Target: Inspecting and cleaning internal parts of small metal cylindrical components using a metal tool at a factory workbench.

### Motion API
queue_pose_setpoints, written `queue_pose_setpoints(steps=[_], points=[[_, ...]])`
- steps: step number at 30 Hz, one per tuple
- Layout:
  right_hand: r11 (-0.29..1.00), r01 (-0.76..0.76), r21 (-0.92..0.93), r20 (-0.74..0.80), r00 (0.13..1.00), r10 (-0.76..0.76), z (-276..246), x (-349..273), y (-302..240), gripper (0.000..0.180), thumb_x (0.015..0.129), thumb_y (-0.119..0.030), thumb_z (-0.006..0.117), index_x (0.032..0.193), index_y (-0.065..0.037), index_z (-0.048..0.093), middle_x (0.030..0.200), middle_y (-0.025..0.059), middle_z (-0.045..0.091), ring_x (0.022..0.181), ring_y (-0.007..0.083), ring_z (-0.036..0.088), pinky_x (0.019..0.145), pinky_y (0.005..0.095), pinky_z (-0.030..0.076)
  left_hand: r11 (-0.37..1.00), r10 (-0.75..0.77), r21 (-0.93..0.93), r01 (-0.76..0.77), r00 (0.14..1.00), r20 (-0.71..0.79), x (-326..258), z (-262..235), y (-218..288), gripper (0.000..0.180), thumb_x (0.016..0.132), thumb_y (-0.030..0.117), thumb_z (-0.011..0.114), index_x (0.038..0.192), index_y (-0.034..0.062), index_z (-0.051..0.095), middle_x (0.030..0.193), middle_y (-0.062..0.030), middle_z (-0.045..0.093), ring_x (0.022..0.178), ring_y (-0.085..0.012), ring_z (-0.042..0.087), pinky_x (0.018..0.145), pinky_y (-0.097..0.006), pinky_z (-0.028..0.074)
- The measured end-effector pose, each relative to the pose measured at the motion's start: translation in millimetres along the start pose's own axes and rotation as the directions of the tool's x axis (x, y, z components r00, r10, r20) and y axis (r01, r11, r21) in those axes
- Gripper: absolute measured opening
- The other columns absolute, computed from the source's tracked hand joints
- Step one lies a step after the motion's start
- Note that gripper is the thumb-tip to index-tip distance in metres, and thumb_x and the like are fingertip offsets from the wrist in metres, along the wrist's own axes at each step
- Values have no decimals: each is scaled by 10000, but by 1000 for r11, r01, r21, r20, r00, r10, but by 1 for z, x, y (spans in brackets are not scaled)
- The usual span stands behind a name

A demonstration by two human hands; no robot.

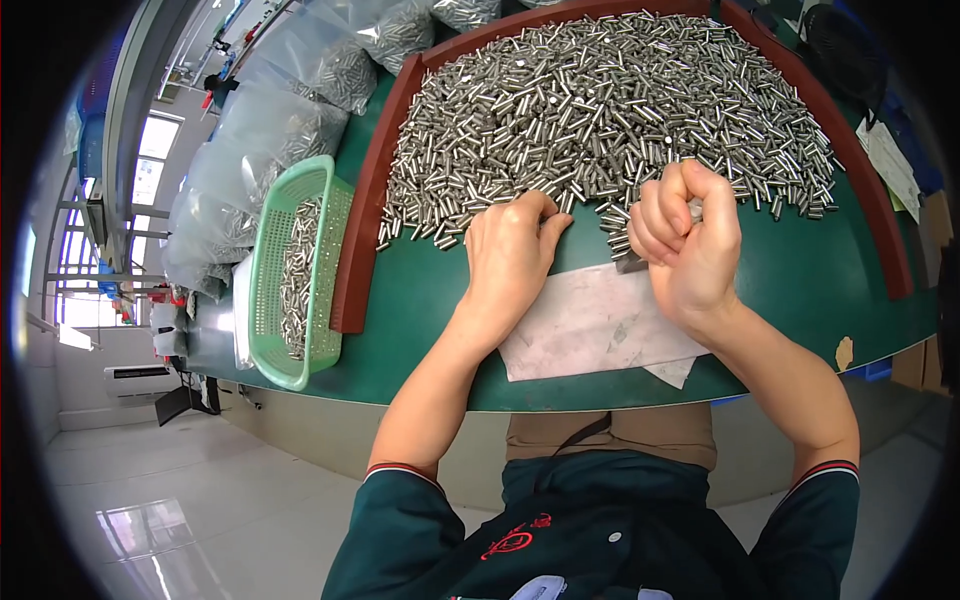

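Observation:
A broad heap of short, shiny metal pins (600, 110) covers the far part of the green table (430, 320). At its near edge, my left hand (508, 245) rests palm down with fingers curled under and thumb drawn in. Loose pins lie right by its fingertips, and what the fingers grip is hidden. My right hand (690, 240) is raised in a closed fist, thumb side up. Something small and pale shows inside the curled fingers, too unclear to name. A small cluster of pins (613, 225) lies just left of this fist. Beneath both wrists is a stained, pale pink cloth (580, 325).
A brown-red raised border (372, 200) curves around the heap. Left of it stands a green perforated basket (263, 300) with pins inside. Clear plastic bags (225, 170) of pins line the table's left and far side. Papers (890, 165) lie beyond the border on the right.

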State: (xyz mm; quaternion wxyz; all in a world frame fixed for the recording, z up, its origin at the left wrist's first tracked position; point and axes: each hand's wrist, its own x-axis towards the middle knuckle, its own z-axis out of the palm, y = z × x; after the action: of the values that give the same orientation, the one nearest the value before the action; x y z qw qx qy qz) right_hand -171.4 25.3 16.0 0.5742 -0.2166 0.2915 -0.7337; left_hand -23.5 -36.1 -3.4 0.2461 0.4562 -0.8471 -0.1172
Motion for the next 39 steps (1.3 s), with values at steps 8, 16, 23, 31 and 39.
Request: queue_pose_setpoints(steps=[8,16,23,31,39], points=[[1000,24,-13,15,1000,-24,-5,1,0,311,813,-189,315,521,-94,267,429,-15,243,384,65,186,368,236,147,25,-126,-807,590,803,583,-2,-22,-10,82,854,131,520,831,52,516,639,-26,517,456,-21,276,413,-166,222],[1000,19,-24,5,1000,-19,-5,3,-1,321,814,-196,319,513,-95,273,422,-15,249,378,66,185,367,237,149,190,-126,-760,622,783,609,-3,-20,-10,96,794,30,549,889,16,554,732,-80,605,466,-17,313,422,-163,249],[999,27,-25,3,1000,-27,-5,1,-1,314,812,-192,317,517,-94,272,428,-15,255,385,65,191,367,236,153,305,-128,-743,596,798,588,-5,-18,-9,129,796,31,535,916,-12,557,737,-67,609,489,-18,323,428,-163,255],[1000,25,-15,14,1000,-25,-4,0,-1,319,822,-190,314,520,-95,275,433,-14,257,387,63,190,367,232,154,411,-84,-731,544,821,564,-8,-22,-2,97,837,68,524,897,-3,555,723,-60,593,496,-25,364,436,-172,273],[998,-41,-40,26,999,42,-4,-4,2,368,865,-242,294,520,-119,254,431,-23,227,380,72,159,371,234,158,950,74,-304,72,893,445,-23,-17,26,134,701,105,631,707,5,542,430,-57,375,374,-167,366,400,-305,300]])
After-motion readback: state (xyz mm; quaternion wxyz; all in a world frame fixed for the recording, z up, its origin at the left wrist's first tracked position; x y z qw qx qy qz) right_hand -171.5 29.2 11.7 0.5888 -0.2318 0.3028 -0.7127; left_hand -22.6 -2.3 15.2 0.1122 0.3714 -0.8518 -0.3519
